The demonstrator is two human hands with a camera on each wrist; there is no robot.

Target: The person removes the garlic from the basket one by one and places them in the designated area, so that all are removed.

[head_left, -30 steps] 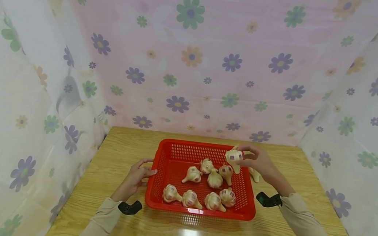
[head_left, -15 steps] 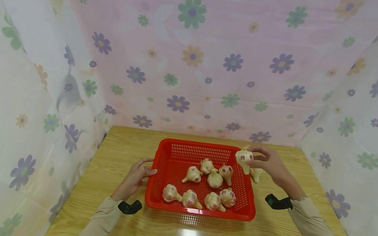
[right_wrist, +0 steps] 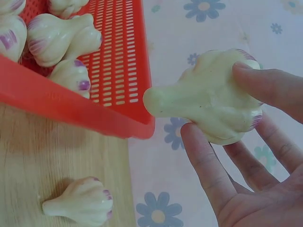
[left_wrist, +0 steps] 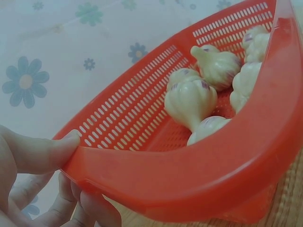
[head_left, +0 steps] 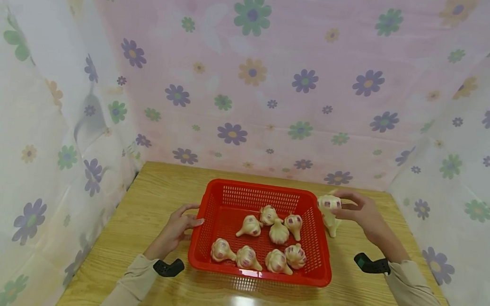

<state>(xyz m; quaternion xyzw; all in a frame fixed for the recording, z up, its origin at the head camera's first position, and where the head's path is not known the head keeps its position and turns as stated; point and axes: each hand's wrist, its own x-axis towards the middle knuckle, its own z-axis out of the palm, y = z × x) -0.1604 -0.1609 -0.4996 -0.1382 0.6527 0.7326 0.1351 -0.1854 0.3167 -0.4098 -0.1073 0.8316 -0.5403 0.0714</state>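
Note:
My right hand (head_left: 362, 214) pinches a garlic bulb (right_wrist: 215, 97) between thumb and fingers, just outside the right rim of a red plastic basket (head_left: 258, 271). Its stem points toward the basket in the right wrist view. On the table beneath lies another garlic bulb (right_wrist: 81, 202), partly covered by the held one in the head view. At the opposite end, my left hand (head_left: 176, 229) grips the basket's left rim, thumb on top and fingers curled under, as the left wrist view shows. Several garlic bulbs (head_left: 279, 232) rest inside the basket, most toward its front and right.
The wooden table (head_left: 153, 184) carries the basket near its middle. Flowered cloth (head_left: 271, 79) hangs behind the table and along both sides. A black wrist device (head_left: 371, 264) sits at the right cuff, with a similar black device (head_left: 168, 268) at the left one.
My right hand has moved right with the garlic bulb, from above the basket's back right corner to outside its rim. The left hand and the basket have stayed in place.

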